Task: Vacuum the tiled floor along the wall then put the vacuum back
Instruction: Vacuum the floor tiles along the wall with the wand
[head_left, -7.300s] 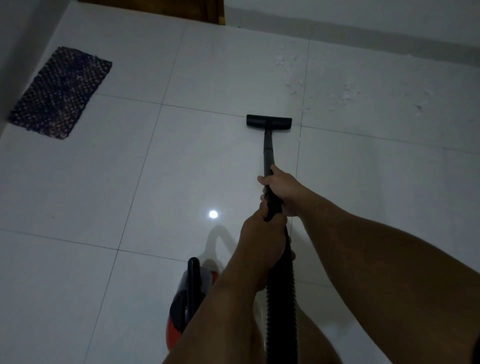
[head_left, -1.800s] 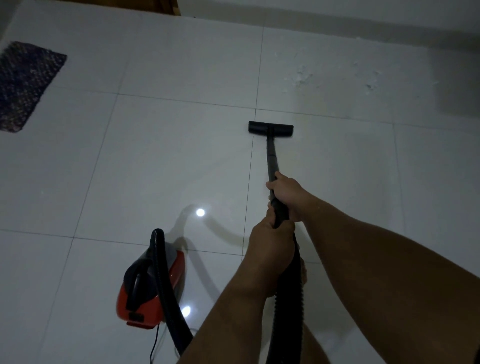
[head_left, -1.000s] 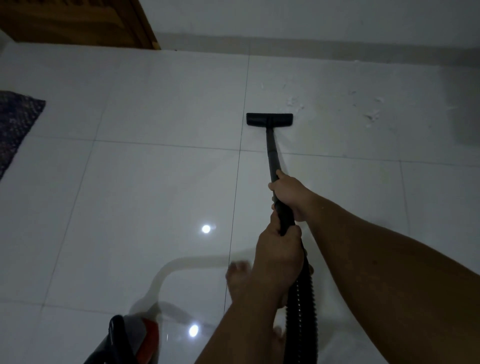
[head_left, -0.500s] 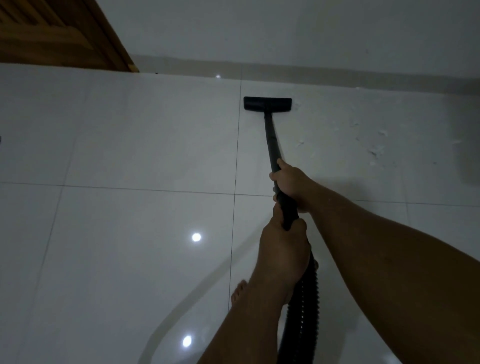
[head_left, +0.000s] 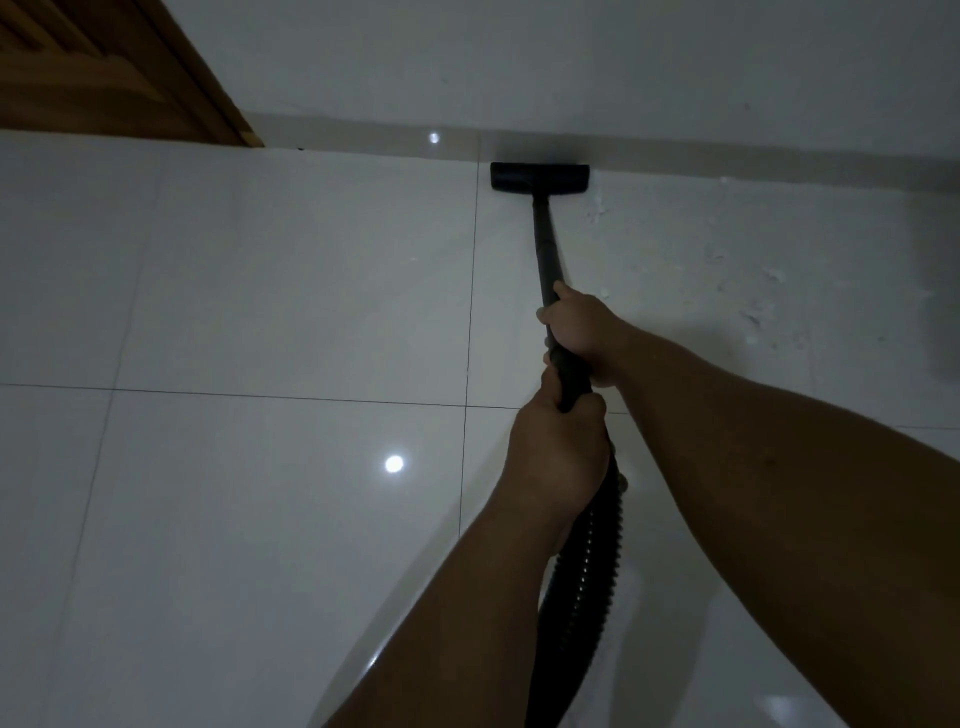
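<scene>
The black floor nozzle of the vacuum lies flat on the white tiled floor, right against the skirting of the white wall. Its black wand runs back toward me. My right hand grips the wand farther forward. My left hand grips it just behind, where the ribbed black hose begins. White crumbs and dust are scattered on the tile to the right of the wand. The vacuum's body is out of view.
A wooden door frame stands at the top left, where the floor meets the wall. A grey skirting strip runs along the wall's foot. Ceiling lights reflect in the glossy tiles.
The nozzle has been pushed forward across the tile up to the wall. I have stepped closer, so the red vacuum body, the mat and my foot have left the view.
</scene>
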